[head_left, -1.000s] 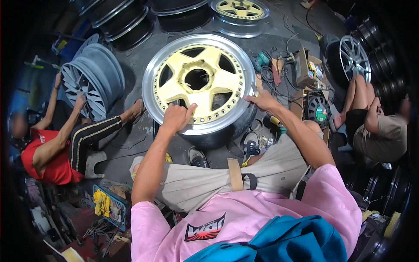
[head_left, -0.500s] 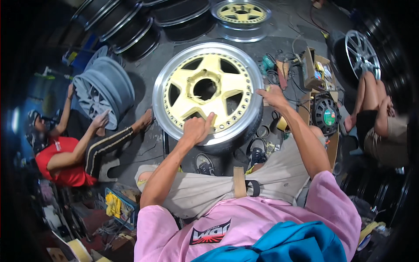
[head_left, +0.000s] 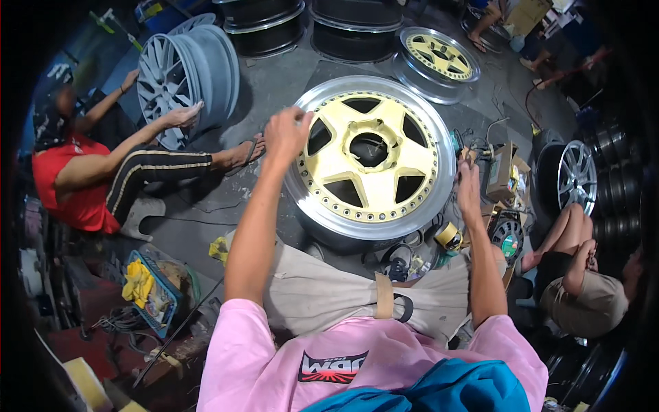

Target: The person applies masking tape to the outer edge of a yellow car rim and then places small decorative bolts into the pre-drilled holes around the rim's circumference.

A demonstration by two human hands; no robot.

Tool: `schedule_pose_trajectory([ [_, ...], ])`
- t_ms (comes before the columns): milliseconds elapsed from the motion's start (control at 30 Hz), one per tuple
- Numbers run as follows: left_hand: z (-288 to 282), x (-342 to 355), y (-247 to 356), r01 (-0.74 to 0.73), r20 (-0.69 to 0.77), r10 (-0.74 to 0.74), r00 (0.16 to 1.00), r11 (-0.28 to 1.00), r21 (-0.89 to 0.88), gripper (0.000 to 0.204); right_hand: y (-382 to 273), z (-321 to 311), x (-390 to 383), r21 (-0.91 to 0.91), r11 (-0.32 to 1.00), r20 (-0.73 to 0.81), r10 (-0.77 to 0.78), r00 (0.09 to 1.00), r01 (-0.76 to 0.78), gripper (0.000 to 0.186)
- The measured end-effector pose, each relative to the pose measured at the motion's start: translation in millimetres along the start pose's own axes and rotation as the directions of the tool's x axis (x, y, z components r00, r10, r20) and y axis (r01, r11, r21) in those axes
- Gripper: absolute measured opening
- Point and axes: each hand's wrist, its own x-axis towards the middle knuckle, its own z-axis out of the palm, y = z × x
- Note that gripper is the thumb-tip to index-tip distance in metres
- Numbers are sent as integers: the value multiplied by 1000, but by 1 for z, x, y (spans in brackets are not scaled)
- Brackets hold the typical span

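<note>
A: Where is the big car wheel with the cream-yellow five-spoke centre and polished metal rim (head_left: 371,161)?

B: Centre of the frame, a little above the middle, lying flat on the grey concrete floor (head_left: 274,89), just in front of the person's knees. Its face points up at the camera, so the hub axis runs straight up out of the floor; being round, it has no long axis across the ground.

A: And the hands?

B: The left hand (head_left: 287,132) curls its fingers over the rim's upper-left edge, gripping it. The right hand (head_left: 469,189) lies against the rim's right edge, fingers bent; whether it truly clamps the rim I cannot tell.

A: What could go wrong?

B: I judge the wheel heavy. If it is tipped or turned with only the left hand gripping firmly, it may slip and drop on fingers or knees. It could also slide onto the small tools and roll of yellow tape (head_left: 447,235) just beside its lower right, or scrape its polished lip on the concrete.
</note>
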Motion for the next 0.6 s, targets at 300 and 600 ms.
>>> schedule_pose_trajectory([
  [300, 59, 35, -84, 389, 324, -369, 871, 921, 4, 114, -65, 75, 42, -151, 874, 338, -392, 855, 461, 17],
  [600, 47, 30, -70, 322, 282, -314, 907, 946, 18, 111, -77, 113, 92, -286, 602, 608, -488, 626, 746, 21],
])
